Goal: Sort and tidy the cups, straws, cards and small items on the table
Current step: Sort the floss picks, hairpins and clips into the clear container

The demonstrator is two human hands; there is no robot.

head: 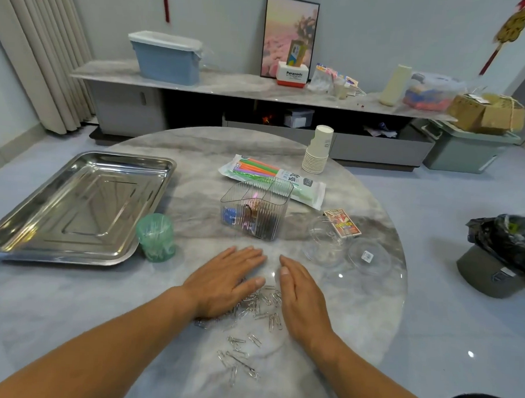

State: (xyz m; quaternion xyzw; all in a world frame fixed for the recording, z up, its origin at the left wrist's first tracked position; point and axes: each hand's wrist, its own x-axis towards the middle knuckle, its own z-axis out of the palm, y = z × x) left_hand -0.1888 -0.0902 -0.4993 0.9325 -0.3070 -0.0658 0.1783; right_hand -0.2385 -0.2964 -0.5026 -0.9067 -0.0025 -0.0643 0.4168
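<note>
Several silver paper clips (261, 307) lie scattered on the round marble table (354, 338), near its front. My left hand (226, 283) rests flat on the clips' left side, fingers straight. My right hand (300, 298) stands on its edge to their right, fingers straight. Behind them stands a clear ribbed organiser (256, 212) holding small items. A pack of coloured straws (271, 176), a stack of paper cups (317, 150) and a card pack (343, 223) lie farther back. A clear round container (324, 245) and its lid (368, 256) sit at the right.
A steel tray (80, 203) fills the table's left side, with a green cup (156, 236) beside it. A low cabinet (260, 90) runs along the back wall. A bin with a black bag (505, 257) stands on the floor to the right.
</note>
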